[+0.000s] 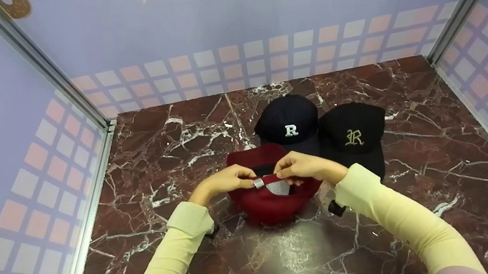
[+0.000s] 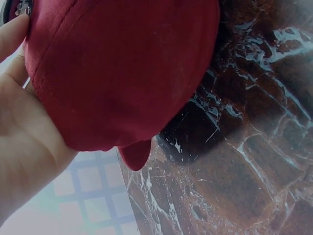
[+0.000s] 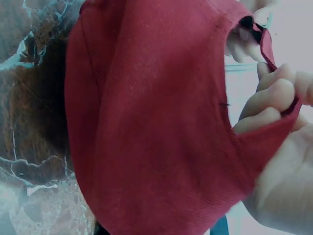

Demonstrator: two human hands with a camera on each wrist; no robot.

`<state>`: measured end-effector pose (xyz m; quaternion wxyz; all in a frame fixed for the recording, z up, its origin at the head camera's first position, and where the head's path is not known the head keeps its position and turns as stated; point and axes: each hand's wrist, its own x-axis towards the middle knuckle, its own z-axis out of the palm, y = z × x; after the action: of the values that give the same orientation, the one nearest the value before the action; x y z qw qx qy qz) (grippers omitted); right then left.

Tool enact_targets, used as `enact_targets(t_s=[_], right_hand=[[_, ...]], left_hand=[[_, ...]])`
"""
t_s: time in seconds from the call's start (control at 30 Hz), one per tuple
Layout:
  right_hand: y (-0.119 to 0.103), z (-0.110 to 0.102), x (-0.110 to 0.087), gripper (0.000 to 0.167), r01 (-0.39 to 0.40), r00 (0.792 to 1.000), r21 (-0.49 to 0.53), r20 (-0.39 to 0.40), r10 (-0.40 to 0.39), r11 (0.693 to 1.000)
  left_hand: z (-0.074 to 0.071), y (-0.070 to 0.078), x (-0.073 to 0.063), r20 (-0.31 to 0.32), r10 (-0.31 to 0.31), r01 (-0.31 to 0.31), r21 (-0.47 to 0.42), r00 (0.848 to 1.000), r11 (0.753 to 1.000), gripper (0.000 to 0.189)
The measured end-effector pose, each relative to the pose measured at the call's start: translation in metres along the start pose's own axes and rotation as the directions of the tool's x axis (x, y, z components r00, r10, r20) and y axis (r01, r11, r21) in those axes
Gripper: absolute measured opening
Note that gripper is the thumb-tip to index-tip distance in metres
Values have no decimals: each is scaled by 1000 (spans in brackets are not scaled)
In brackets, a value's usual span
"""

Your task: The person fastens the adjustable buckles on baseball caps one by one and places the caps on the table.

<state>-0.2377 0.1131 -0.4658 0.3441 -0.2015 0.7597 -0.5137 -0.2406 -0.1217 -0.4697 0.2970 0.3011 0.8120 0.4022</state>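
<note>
A dark red baseball cap (image 1: 272, 206) is held between both hands, its back opening turned up and its brim pointing to the far side. My left hand (image 1: 230, 179) pinches the adjusting strap beside its silver metal buckle (image 1: 258, 183). On the other side of the opening, my right hand (image 1: 302, 166) pinches the red strap (image 1: 271, 178) between thumb and fingers. The right wrist view shows fingers curled through the opening around the strap. In the left wrist view the red crown (image 2: 127, 73) fills much of the picture, and the left thumb lies by the buckle.
Behind the red cap sits a navy cap (image 1: 288, 117) with a white R. To its right is a black cap (image 1: 353, 127) with a gold R. All are on a brown marbled tabletop (image 1: 169, 142), enclosed by lilac walls (image 1: 229, 21) at the back and sides.
</note>
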Motion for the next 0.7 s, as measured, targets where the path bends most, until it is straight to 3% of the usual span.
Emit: enact_targets(t_s=[0.4, 0.7], right_hand=[[1, 8, 6, 11, -27, 998, 98, 66, 21, 995], [-7, 14, 6, 18, -10, 998, 50, 66, 7, 999]], left_hand=[[2, 1, 2, -25, 1, -1, -12, 1000, 1000, 19], [3, 5, 3, -34, -3, 3, 0, 999, 1000, 20]])
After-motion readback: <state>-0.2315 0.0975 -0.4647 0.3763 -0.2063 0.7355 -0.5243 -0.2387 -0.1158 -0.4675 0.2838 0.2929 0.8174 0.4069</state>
